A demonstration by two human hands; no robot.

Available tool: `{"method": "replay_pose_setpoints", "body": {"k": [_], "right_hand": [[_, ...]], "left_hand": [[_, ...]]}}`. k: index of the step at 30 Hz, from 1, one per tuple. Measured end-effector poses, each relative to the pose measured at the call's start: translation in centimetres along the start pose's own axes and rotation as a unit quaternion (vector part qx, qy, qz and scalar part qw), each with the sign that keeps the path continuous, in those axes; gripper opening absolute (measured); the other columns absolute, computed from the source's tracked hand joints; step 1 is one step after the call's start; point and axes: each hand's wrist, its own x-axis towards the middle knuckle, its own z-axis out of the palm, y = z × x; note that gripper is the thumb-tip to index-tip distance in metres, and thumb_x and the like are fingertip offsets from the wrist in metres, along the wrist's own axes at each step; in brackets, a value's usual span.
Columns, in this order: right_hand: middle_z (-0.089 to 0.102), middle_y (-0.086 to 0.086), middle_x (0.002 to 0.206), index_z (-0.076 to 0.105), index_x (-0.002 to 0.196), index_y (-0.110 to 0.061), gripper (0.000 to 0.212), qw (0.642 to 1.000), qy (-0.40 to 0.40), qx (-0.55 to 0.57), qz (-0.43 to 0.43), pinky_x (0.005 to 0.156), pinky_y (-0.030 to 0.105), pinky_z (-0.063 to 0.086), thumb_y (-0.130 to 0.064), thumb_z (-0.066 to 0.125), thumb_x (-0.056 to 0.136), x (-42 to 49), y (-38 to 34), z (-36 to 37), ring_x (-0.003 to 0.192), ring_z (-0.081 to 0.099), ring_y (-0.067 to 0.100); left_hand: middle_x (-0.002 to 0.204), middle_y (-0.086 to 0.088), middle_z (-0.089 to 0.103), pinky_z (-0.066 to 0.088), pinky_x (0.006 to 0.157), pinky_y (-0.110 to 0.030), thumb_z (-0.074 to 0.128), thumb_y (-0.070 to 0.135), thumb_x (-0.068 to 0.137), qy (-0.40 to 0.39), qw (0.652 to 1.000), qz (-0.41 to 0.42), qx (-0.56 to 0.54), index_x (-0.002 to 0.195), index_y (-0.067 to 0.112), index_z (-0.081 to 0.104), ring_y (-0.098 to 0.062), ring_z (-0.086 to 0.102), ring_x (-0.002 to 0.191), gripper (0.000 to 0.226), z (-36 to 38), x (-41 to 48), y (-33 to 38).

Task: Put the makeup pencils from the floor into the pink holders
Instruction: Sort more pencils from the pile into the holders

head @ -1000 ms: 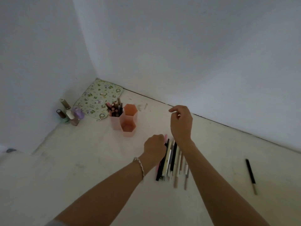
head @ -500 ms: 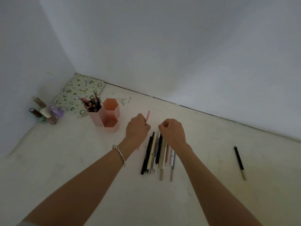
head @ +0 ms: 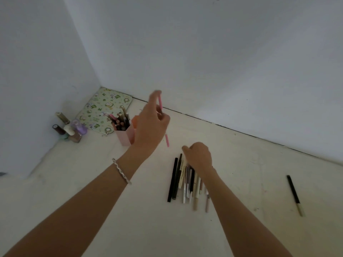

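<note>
My left hand (head: 150, 127) is raised above the floor and grips a thin pink makeup pencil (head: 167, 140), which hangs almost upright. It is right beside the pink holders (head: 124, 136) and hides most of them; the one holder that shows is full of pencils. My right hand (head: 199, 156) rests low on the far end of a row of several makeup pencils (head: 182, 179) lying on the floor, fingers curled over them. I cannot tell whether it grips one. One black pencil (head: 294, 193) with a pale tip lies alone at the right.
A green patterned pouch (head: 100, 108) lies in the wall corner behind the holders. Several small cosmetic bottles (head: 70, 129) stand to its left against the wall. White walls close the space at the left and back.
My left hand has lifted the pink pencil off the row and carried it up and left toward the holders. My right hand has come down onto the row of pencils.
</note>
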Motion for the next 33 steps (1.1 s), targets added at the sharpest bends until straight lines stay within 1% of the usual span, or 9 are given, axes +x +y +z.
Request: {"method": "replay_pose_setpoints", "body": {"k": [2,4,10,13,17,24,27,29,33], "right_hand": [[0.035,-0.001,0.052,0.039,0.059,-0.013,0.031,0.997,0.035,0.066,-0.018,0.046,0.024,0.028,-0.026,0.052,0.084,0.5,-1.2,-1.7,0.044,0.031,0.015],[0.043,-0.001,0.059,0.046,0.067,-0.009,0.025,0.984,0.077,0.159,-0.017,0.048,0.026,0.03,-0.024,0.049,0.087,0.9,-2.6,-3.1,0.05,0.035,0.014],[0.055,0.004,0.071,0.057,0.087,-0.008,0.014,0.931,0.133,0.335,-0.05,0.055,0.031,0.04,-0.018,0.049,0.092,0.2,-6.8,-4.0,0.06,0.047,0.016],[0.061,0.004,0.075,0.059,0.092,-0.012,0.013,0.918,0.156,0.354,-0.091,0.059,0.029,0.044,-0.02,0.049,0.095,-0.3,-8.5,-3.2,0.062,0.052,0.014],[0.066,0.0,0.078,0.06,0.098,-0.018,0.01,0.9,0.171,0.368,-0.16,0.058,0.025,0.047,-0.023,0.051,0.098,-0.2,-11.3,-1.7,0.062,0.058,0.016],[0.068,-0.003,0.101,0.061,0.12,-0.012,0.025,0.948,0.082,0.212,-0.223,0.067,0.008,0.044,-0.022,0.051,0.1,1.2,-12.9,2.5,0.068,0.057,-0.007],[0.063,-0.016,0.088,0.057,0.126,-0.016,0.029,0.95,0.091,0.217,-0.205,0.065,0.013,0.048,-0.024,0.053,0.099,1.5,-12.1,1.7,0.06,0.058,-0.004],[0.062,-0.015,0.085,0.057,0.123,-0.016,0.026,0.949,0.114,0.23,-0.182,0.063,0.016,0.048,-0.02,0.051,0.098,2.0,-11.1,0.4,0.059,0.059,-0.001],[0.063,-0.003,0.094,0.06,0.117,-0.015,0.023,0.965,0.098,0.196,-0.142,0.06,0.026,0.047,-0.014,0.049,0.097,2.4,-7.8,-1.8,0.062,0.056,0.01]], "left_hand": [[0.086,0.007,0.059,0.058,0.062,-0.021,0.064,0.002,0.086,0.061,0.997,0.032,0.022,0.134,0.029,0.036,-0.007,0.064,0.071,0.061,-2.2,2.1,-0.5],[0.09,0.002,0.062,0.058,0.064,-0.022,0.063,0.002,0.086,0.089,0.993,0.047,0.065,0.132,0.026,0.034,-0.012,0.066,0.072,0.059,-4.1,3.8,-1.1],[0.08,-0.008,0.063,0.056,0.063,-0.039,0.054,0.004,0.093,0.005,0.956,0.078,0.282,0.127,0.012,0.039,-0.024,0.063,0.066,0.038,-4.9,5.1,-3.6],[0.101,-0.008,0.066,0.047,0.087,-0.038,0.054,0.015,0.094,-0.017,0.925,0.091,0.369,0.118,0.011,0.056,-0.026,0.062,0.099,0.024,-5.0,5.5,-4.4],[0.121,-0.007,0.063,0.041,0.096,-0.039,0.052,0.014,0.092,0.06,0.946,0.074,0.31,0.122,0.013,0.06,-0.026,0.053,0.118,0.031,-6.7,6.2,-4.0],[0.102,0.0,0.064,0.049,0.083,-0.033,0.054,0.004,0.085,0.076,0.981,0.065,0.168,0.109,0.014,0.059,-0.02,0.057,0.097,0.027,-7.9,5.1,-1.2],[0.082,0.006,0.057,0.049,0.065,-0.028,0.054,0.003,0.082,0.024,0.997,0.013,0.079,0.089,0.017,0.053,-0.014,0.057,0.077,0.016,-5.3,2.3,-0.7],[0.077,0.009,0.053,0.04,0.057,-0.023,0.055,0.009,0.084,-0.081,0.987,-0.031,0.137,0.086,0.019,0.051,-0.012,0.055,0.075,0.012,-2.8,0.1,-1.4],[0.101,-0.005,0.063,0.049,0.074,-0.029,0.056,0.018,0.088,-0.288,0.921,-0.128,0.228,0.103,0.011,0.056,-0.023,0.062,0.096,0.017,2.0,-4.5,-4.1]]}}
